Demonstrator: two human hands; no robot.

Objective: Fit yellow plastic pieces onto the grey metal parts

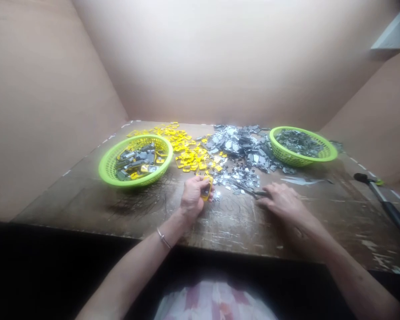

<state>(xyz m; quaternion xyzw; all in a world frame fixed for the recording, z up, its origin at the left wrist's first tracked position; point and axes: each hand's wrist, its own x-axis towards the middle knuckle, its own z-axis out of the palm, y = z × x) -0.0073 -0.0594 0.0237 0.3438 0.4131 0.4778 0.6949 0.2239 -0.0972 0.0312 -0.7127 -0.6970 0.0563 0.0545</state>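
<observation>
My left hand (193, 194) is closed around a small flat yellow-framed plastic part (206, 188) with a dark inside, held upright just above the table. A thin dark tool (250, 191) lies low over the table, its near end between the thumb and fingers of my right hand (283, 200). The tool's exact kind is too blurred to make out. Between and beyond the hands lie small silvery pieces (242, 177). Loose yellow frames (193, 160) are piled behind my left hand, and a heap of grey and silver parts (236, 142) lies to their right.
At left, a green basket (103, 171) holds dark and yellow parts; another green basket (331, 153) at right holds grey pieces. White scraps (302, 181) lie near my right hand. A black-handled tool (391, 209) rests at the table's right. Walls enclose the worn table (226, 231).
</observation>
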